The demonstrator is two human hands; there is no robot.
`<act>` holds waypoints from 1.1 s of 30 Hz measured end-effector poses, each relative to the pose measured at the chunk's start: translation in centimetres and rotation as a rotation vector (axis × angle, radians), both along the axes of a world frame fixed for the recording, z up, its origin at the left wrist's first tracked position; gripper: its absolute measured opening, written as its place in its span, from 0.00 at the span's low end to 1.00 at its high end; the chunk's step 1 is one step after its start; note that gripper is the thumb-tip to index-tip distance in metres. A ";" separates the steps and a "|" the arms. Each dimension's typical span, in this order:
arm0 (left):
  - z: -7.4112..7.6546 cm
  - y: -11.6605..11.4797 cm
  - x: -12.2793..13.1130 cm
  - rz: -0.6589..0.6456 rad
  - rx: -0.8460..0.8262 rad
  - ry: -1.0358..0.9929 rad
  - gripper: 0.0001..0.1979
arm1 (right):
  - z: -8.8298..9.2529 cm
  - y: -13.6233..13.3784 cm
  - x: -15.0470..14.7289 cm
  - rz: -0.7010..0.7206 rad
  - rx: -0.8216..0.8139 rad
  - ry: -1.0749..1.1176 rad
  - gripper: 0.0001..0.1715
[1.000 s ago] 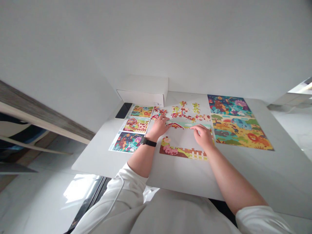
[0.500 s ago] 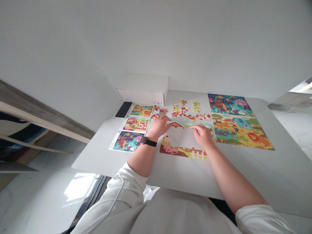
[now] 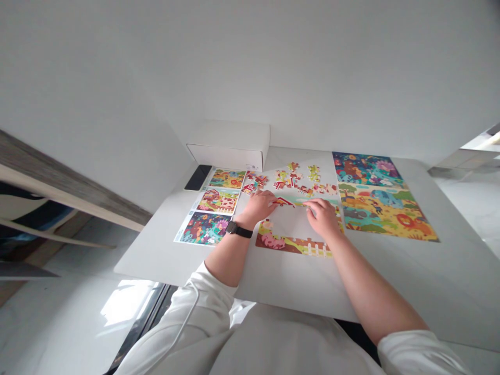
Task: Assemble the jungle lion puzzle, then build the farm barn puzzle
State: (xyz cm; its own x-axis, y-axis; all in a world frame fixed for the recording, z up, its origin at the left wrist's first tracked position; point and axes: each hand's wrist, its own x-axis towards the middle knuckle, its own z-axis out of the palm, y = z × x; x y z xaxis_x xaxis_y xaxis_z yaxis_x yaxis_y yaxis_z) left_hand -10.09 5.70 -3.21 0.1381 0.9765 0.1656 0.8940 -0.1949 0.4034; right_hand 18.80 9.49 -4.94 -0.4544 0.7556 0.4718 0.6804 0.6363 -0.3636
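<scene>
A half-built farm puzzle point(image 3: 291, 242) lies on the white table point(image 3: 297, 278) in front of me, with a pig and fence strip along its near edge. My left hand point(image 3: 260, 204), a black watch on its wrist, pinches the red barn-roof end of the puzzle's top strip point(image 3: 300, 200). On the strip's middle rests my right hand point(image 3: 322, 214), fingers curled down and pressing it. Several loose pieces point(image 3: 295, 177) lie scattered just beyond the strip.
A finished colourful animal puzzle point(image 3: 377, 195) lies at the right. A reference sheet with three pictures point(image 3: 213, 205) sits at the left, a black phone point(image 3: 198, 177) beyond it. A white box point(image 3: 230, 138) stands against the wall.
Both hands have drawn slightly nearer to me with the top strip, and its red-roof end has tilted down towards the lower puzzle part.
</scene>
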 end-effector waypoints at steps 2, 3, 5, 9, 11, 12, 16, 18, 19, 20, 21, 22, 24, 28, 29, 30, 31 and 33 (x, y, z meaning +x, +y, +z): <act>0.0 0.0 0.2 0.009 -0.016 0.019 0.14 | -0.3 -0.1 0.0 -0.028 -0.015 -0.053 0.18; 0.0 -0.1 0.3 0.016 -0.021 0.030 0.14 | -0.5 -0.1 0.0 -0.037 -0.027 -0.079 0.18; 0.1 -0.2 0.5 0.030 -0.026 0.050 0.15 | -0.7 -0.1 0.0 -0.047 -0.050 -0.132 0.18; 0.4 -0.5 0.9 0.048 -0.031 0.075 0.16 | -1.0 -0.1 0.0 -0.063 -0.066 -0.197 0.18; 0.7 -0.6 1.1 0.052 -0.031 0.082 0.16 | -1.0 -0.1 0.0 -0.070 -0.071 -0.210 0.18; 0.7 -0.7 1.2 0.053 -0.030 0.086 0.16 | -1.0 -0.1 0.0 -0.072 -0.075 -0.215 0.18; 0.7 -0.9 1.6 0.065 -0.010 0.098 0.16 | -1.0 -0.1 0.0 -0.073 -0.090 -0.237 0.18; 0.6 -0.9 1.8 0.061 0.005 0.091 0.17 | -1.0 -0.1 0.1 -0.069 -0.090 -0.238 0.19; 0.5 -0.9 1.8 0.050 0.012 0.075 0.16 | -1.0 -0.1 0.1 -0.067 -0.088 -0.235 0.19; 0.5 -0.8 1.8 0.034 0.021 0.049 0.16 | -1.0 -0.1 0.1 -0.065 -0.086 -0.229 0.19; 0.5 -0.8 1.7 0.016 0.032 0.013 0.16 | -1.0 -0.1 0.1 -0.063 -0.084 -0.223 0.19; 0.6 -0.7 1.6 0.001 0.049 -0.030 0.15 | -1.0 -0.1 0.1 -0.061 -0.082 -0.218 0.19; 1.0 -0.5 1.0 0.005 0.094 -0.126 0.15 | -1.0 -0.1 0.1 -0.060 -0.083 -0.211 0.19; 2.5 -0.4 -1.7 0.156 0.158 -0.265 0.16 | -1.1 0.0 0.2 -0.062 -0.090 -0.196 0.19; 2.8 -0.5 -2.5 0.230 0.171 -0.263 0.17 | -1.2 0.0 0.2 -0.060 -0.090 -0.190 0.19; 3.2 -0.7 -3.3 0.335 0.193 -0.231 0.18 | -1.2 0.0 0.2 -0.057 -0.091 -0.185 0.19; 3.5 -0.9 -4.0 0.462 0.215 -0.181 0.19 | -1.2 0.0 0.2 -0.053 -0.091 -0.181 0.20; 3.8 -1.3 -5.2 0.665 0.206 -0.097 0.20 | -1.2 0.0 0.2 -0.049 -0.092 -0.180 0.20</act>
